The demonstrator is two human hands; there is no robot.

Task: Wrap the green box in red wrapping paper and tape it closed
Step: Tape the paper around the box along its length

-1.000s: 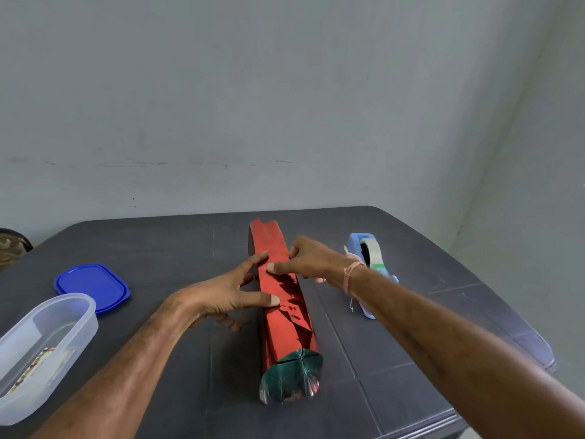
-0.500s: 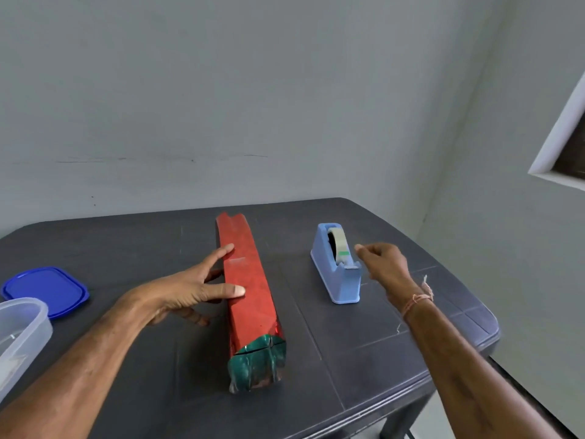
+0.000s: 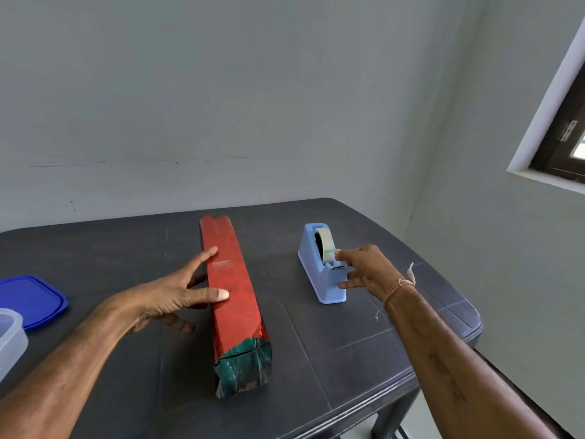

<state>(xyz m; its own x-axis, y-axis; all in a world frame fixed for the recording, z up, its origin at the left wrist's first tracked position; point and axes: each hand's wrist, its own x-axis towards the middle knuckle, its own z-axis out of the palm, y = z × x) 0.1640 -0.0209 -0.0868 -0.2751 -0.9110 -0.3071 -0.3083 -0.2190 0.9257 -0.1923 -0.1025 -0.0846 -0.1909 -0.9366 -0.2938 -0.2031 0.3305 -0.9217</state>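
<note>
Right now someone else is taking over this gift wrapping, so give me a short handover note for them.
Left hand: open, fingers flat on the red wrapping paper, holding it down on the table.
Right hand: fingertips at the tape end on the blue tape dispenser; a firm pinch cannot be confirmed.
Done: paper lies around the green box lengthwise, with one tape piece on top.
Left: pull and cut tape, finish the seam, then close the near end, where green shows.

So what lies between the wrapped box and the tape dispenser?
Nothing: in the head view only bare dark table separates the wrapped box from the tape dispenser.
</note>
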